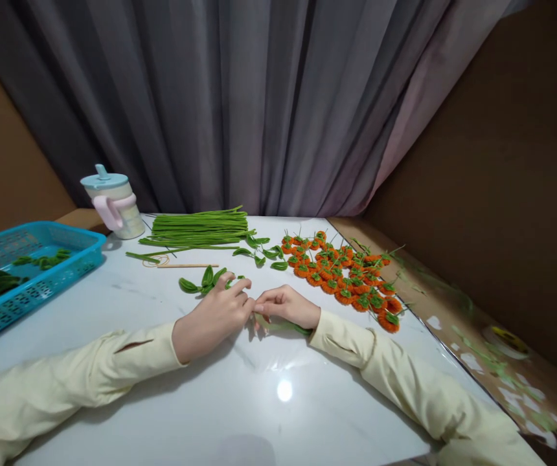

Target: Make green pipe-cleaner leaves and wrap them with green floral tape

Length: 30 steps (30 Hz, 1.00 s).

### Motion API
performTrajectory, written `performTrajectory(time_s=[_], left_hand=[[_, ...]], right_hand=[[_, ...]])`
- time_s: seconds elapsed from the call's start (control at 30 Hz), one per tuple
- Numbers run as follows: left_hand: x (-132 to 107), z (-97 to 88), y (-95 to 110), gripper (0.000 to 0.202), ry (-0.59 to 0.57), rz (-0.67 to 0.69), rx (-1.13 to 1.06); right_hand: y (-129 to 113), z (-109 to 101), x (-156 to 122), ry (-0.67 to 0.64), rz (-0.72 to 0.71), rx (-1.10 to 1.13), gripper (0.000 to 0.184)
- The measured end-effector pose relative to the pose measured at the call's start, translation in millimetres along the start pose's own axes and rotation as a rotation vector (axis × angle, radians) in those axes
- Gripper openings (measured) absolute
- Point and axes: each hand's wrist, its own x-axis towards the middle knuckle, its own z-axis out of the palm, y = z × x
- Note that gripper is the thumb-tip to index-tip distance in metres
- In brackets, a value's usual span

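Observation:
My left hand (223, 312) is closed in a pinch at the front middle of the table, with its upper fingers bent and raised. A sprig of fuzzy green pipe-cleaner leaves (206, 278) sticks out behind it, partly covered by the fingers. My right hand (289, 305) pinches at the left fingertips, where the two hands meet. A green pipe-cleaner stem (300, 329) shows below the right palm. The exact spot between the fingertips is hidden. Just beyond the hands lie several loose green leaves (279, 265).
Green pipe cleaners (198, 228) lie bundled at the back. Orange pipe-cleaner flowers (344, 295) cover the right side. A wooden stick (186, 266) lies left of centre. A lidded cup (122, 210) stands back left, beside a blue basket (79, 259) holding green pieces. Tape (506, 342) and scraps lie right.

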Motion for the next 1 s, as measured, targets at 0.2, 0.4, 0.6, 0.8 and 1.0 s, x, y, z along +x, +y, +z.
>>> performTrajectory(time_s=[0.2, 0.4, 0.6, 0.8, 1.0], left_hand=[[1.2, 3.0, -9.7, 0.029, -0.032, 0.036, -0.123], [0.4, -3.3, -13.1, 0.023, -0.212, -0.018, -0.374], [4.7, -6.9, -22.1, 0.026, -0.493, -0.035, -0.75], [6.8, 1.9, -27.5, 0.032, -0.492, -0.063, -0.84], [7.1, 3.8, -28.8, 0.034, -0.476, -0.075, -0.811]], right_hand=[[0.9, 0.2, -1.3, -0.078, 0.013, 0.028, 0.033], [3.1, 0.9, -3.0, -0.13, -0.018, -0.097, 0.034], [1.7, 2.3, -5.2, -0.221, -0.02, -0.246, 0.04], [7.1, 3.7, -4.8, -0.172, 0.005, -0.092, 0.04], [5.0, 4.4, -5.2, -0.161, -0.046, -0.124, 0.037]])
